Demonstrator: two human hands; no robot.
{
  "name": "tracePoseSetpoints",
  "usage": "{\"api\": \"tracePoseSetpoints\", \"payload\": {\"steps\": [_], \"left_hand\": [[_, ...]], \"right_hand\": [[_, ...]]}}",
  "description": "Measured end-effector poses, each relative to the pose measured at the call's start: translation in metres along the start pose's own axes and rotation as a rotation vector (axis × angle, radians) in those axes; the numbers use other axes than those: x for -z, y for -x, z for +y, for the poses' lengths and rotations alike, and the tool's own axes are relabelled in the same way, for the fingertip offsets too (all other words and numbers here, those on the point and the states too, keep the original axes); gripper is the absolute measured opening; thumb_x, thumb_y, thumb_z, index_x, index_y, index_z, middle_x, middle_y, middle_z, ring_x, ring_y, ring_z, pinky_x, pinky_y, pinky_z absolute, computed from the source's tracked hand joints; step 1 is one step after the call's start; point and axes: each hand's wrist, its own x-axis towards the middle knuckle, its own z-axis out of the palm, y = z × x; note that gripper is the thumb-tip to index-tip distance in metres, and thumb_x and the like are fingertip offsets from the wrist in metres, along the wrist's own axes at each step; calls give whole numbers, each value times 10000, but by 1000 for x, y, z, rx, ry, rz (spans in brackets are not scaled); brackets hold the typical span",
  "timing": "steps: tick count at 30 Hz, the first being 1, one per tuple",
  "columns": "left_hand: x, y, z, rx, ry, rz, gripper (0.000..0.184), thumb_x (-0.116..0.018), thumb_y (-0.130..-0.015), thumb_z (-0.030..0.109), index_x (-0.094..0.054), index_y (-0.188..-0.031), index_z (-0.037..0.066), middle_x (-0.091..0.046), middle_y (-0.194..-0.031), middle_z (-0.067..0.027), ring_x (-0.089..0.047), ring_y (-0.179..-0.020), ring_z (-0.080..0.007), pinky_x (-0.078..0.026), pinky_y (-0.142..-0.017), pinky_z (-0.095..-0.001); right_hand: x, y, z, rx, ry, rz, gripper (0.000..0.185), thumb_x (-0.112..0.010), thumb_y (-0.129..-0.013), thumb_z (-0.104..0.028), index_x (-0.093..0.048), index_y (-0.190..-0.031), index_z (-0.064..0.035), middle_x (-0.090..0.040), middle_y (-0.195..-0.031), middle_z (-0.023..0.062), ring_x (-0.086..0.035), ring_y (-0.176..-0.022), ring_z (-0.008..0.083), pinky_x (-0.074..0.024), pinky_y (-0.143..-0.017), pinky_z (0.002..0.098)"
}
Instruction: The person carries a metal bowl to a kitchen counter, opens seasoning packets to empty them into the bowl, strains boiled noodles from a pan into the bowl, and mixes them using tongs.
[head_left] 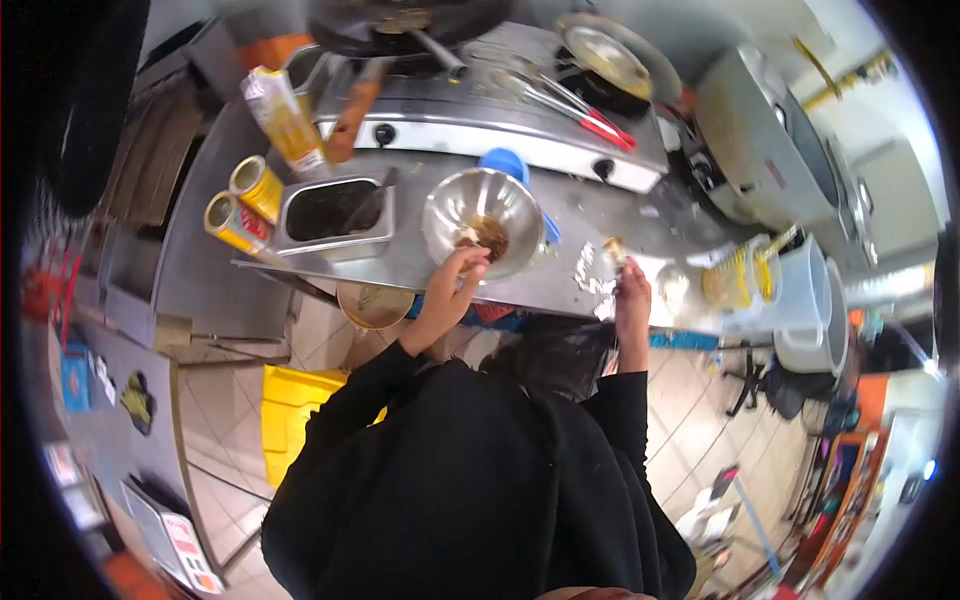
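Observation:
A steel mixing bowl point(440, 215) stands near the counter's front edge, with a brown, crumbly-looking food mixture point(490, 232) and something paler at its bottom. My left hand point(462, 278) reaches over the near rim of the bowl, its fingers drawn together close to the mixture; what they hold, if anything, is hidden. Farther right, over the counter, my right hand point(632, 292) is closed on a small pale-brown piece point(614, 249), too small to name. White marks or scraps point(588, 268) show on the counter just left of that hand.
Left of the bowl are a steel pan of dark contents point(335, 210), two yellow cans point(257, 188) and a carton point(283, 118). Blue plastic point(505, 162) sits behind the bowl. Red-handled tongs point(570, 108) lie on the stove point(450, 130). Clear jugs point(730, 280) stand right.

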Motion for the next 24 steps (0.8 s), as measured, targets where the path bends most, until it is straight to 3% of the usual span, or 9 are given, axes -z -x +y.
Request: {"api": "tracePoseSetpoints", "payload": {"steps": [3, 5, 7, 11, 15, 19, 21, 24], "left_hand": [[-22, 18, 5, 39, -49, -87, 199, -476, -823, 114, -501, -990, 8, -555, -869, -101, -554, -810, -171, -423, -725, -267], [-42, 29, 3, 57, -83, -179, 183, -477, -821, 107, -503, -971, 6, -562, -848, -100, -551, -802, -170, -423, -710, -264], [-64, 38, 4, 121, -57, -271, 181, -477, -822, 107, -503, -969, 5, -561, -870, -100, -550, -799, -168, -422, -707, -261], [-99, 51, -3, 89, -88, -524, 171, -490, -803, 91, -504, -953, 10, -540, -839, -98, -549, -758, -207, -420, -676, -279], [-126, 45, 9, 65, -228, -676, 178, -496, -788, 85, -507, -958, 33, -532, -823, -101, -541, -770, -238, -421, -678, -306], [-143, 45, 1, 126, -303, -676, 188, -486, -797, 105, -502, -976, 48, -531, -828, -100, -538, -787, -237, -419, -690, -304], [-146, 48, -2, 176, -355, -667, 189, -478, -803, 117, -499, -979, 49, -531, -837, -100, -535, -799, -234, -416, -700, -305], [-147, 56, -2, 242, -393, -674, 194, -469, -810, 135, -497, -982, 50, -532, -855, -103, -530, -816, -242, -410, -715, -313]], "right_hand": [[72, 25, -10, 121, -165, 269, 288, -515, -809, -106, -480, -1079, -12, -509, -777, -16, -447, -637, 45, -355, -540, 160], [130, 44, 3, 244, 7, 495, 274, -528, -791, -97, -510, -1050, -10, -533, -790, -6, -453, -644, 39, -367, -562, 168], [177, 68, 20, 214, 248, 721, 258, -546, -774, -107, -541, -1011, -5, -530, -731, -15, -460, -624, 45, -370, -554, 174], [261, 98, 102, 25, 355, 867, 213, -548, -755, -81, -573, -942, 16, -551, -671, 17, -462, -550, 63, -379, -494, 193], [282, 98, 160, -159, 504, 929, 156, -578, -721, -46, -598, -872, -11, -554, -617, 23, -459, -467, 64, -359, -420, 181], [299, 66, 199, -176, 802, 861, 181, -602, -697, -100, -615, -862, -28, -603, -658, 80, -539, -518, 111, -423, -474, 239], [306, 47, 209, -248, 903, 630, 283, -600, -682, -140, -596, -947, -39, -624, -780, 121, -598, -670, 179, -452, -608, 263], [309, 21, 223, -383, 946, 386, 347, -571, -700, -164, -552, -1033, -69, -607, -870, 147, -590, -786, 215, -449, -658, 300]]}}
